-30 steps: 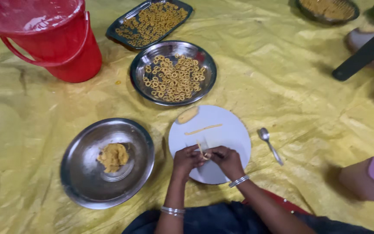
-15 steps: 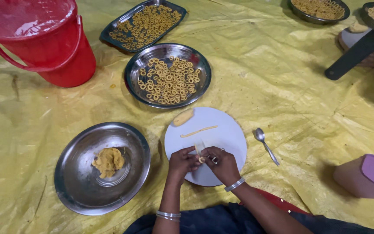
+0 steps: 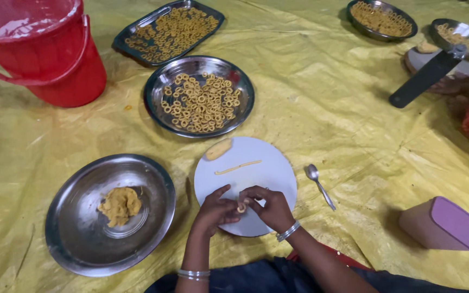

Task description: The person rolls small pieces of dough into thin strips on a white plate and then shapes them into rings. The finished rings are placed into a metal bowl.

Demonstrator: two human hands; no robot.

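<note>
Head view looks down on a yellow plastic sheet (image 3: 321, 97) spread over the floor. Near the bottom middle, the left hand (image 3: 214, 210) and right hand (image 3: 271, 207) meet over the near edge of a round white board (image 3: 261, 171). Both are curled almost closed, fingertips pinching one small dough ring (image 3: 241, 206) between them, just above the board. Farther up the board lie a thin dough strip (image 3: 238, 167) and, at its far edge, a thicker dough lump (image 3: 218, 148).

Left of the board sits a steel plate (image 3: 82, 239) with a mound of yellow dough (image 3: 119, 205) in its middle. Beyond the board, a round steel plate (image 3: 156, 103) is filled with finished rings, and behind it a rectangular tray (image 3: 128, 39) holds more. A red bucket (image 3: 61, 70) stands at the top left. A spoon (image 3: 319, 184) lies just right of the board. At the lower right rests a plain box-shaped container, tan with a purple lid (image 3: 451, 222); no label shows on it. Two more filled steel bowls (image 3: 403, 32) sit at the top right.
</note>
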